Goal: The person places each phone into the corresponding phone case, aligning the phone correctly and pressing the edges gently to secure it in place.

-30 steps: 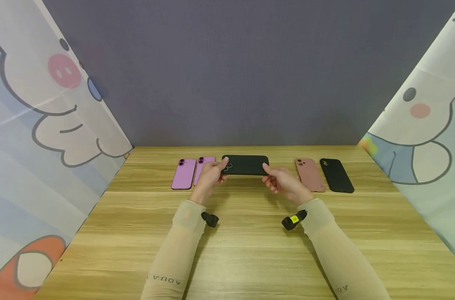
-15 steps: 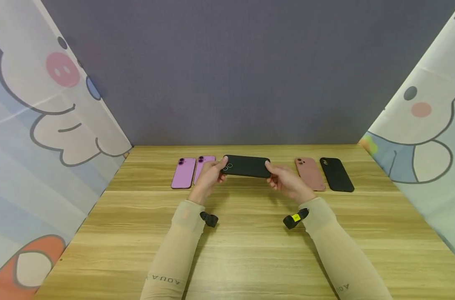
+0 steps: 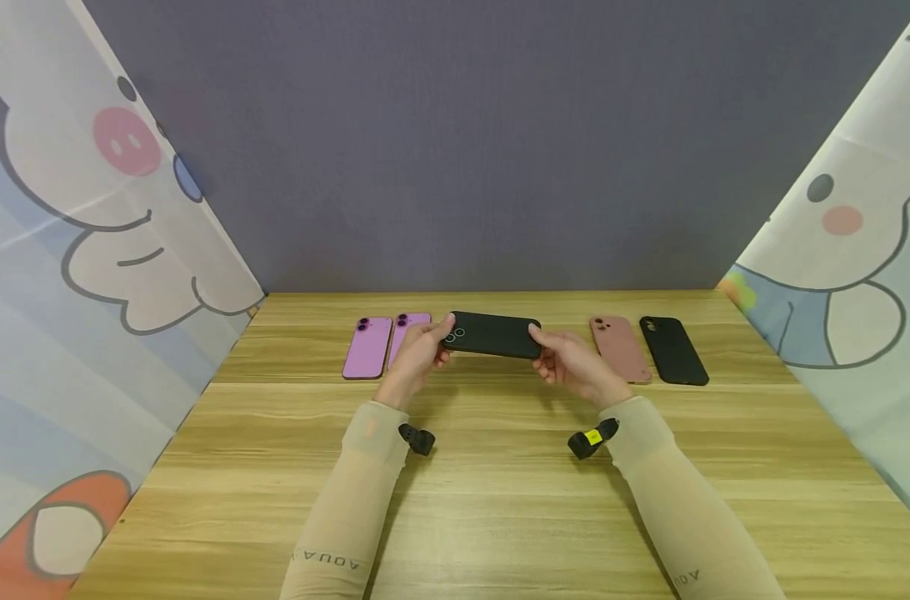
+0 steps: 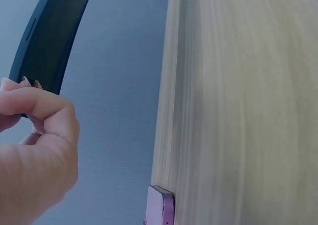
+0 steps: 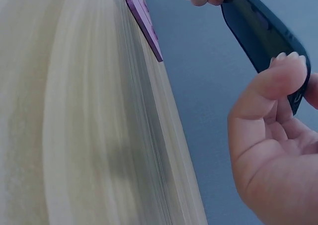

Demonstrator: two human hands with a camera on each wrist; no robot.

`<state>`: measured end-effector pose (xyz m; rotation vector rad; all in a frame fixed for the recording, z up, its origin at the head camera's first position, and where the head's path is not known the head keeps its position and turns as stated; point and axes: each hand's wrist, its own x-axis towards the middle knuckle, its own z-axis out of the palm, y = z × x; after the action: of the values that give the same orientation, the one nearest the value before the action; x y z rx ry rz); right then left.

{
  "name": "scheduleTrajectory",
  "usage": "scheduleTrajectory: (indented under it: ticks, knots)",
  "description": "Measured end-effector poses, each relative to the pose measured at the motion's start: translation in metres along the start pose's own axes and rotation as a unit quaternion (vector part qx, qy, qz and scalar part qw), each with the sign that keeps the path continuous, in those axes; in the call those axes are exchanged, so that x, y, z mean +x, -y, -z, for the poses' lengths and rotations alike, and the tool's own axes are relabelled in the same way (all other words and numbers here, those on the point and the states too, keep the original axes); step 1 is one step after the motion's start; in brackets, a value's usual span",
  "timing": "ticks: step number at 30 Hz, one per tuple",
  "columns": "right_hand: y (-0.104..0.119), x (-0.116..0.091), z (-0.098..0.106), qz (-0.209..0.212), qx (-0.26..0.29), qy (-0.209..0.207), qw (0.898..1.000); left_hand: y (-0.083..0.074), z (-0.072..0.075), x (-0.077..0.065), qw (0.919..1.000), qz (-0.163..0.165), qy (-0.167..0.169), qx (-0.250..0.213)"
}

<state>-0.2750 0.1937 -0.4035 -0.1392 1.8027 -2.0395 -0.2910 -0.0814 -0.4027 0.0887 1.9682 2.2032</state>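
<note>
A black phone case [image 3: 492, 334] is held lengthwise above the table, its round camera rings at the left end. My left hand [image 3: 418, 354] grips that end, thumb on top and fingertips underneath. At the other end my right hand [image 3: 572, 364] pinches a corner, with the thumb on the back face. Fingers of the left hand [image 4: 42, 135] press against the dark underside of the case [image 4: 54, 36] in the left wrist view. In the right wrist view, the right hand's fingertips touch the same underside. Whether a phone sits inside the case is hard to tell.
Two purple phones [image 3: 367, 348] lie on the wooden table [image 3: 485, 500] at the left, one partly behind my left hand. A pink case [image 3: 622, 348] and another black case [image 3: 673, 350] with camera openings lie at the right. A grey panel [image 3: 485, 150] stands behind.
The right end of the held case has tilted slightly downward and shifted a little to the right along with my right hand. My left hand has barely moved.
</note>
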Motion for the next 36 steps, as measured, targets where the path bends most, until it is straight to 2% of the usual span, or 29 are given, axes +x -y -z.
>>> scheduleTrajectory:
  ticks: [6,12,17,22,29,36]
  knots:
    - [0.002,-0.002,0.001,0.02,0.022,0.004,1.0,0.001,0.003,0.002,0.9998,0.0,0.02,-0.005]
    - [0.003,0.0,0.0,0.016,0.029,0.02,0.999,-0.001,0.006,0.001,0.9991,0.005,0.042,0.007]
    - [0.001,0.0,0.0,0.002,0.0,0.025,1.0,-0.002,0.005,0.001,0.9989,0.012,0.044,0.007]
    - [0.0,-0.001,-0.003,-0.01,-0.022,0.017,1.0,-0.002,0.005,0.001,0.9994,0.015,0.029,-0.007]
    - [-0.002,0.0,-0.006,-0.002,0.013,-0.005,1.0,-0.001,0.002,0.002,0.9995,0.006,0.014,-0.028]
    - [-0.004,0.0,-0.009,0.006,0.057,-0.035,0.998,0.0,-0.005,0.001,0.999,0.012,0.032,-0.029]
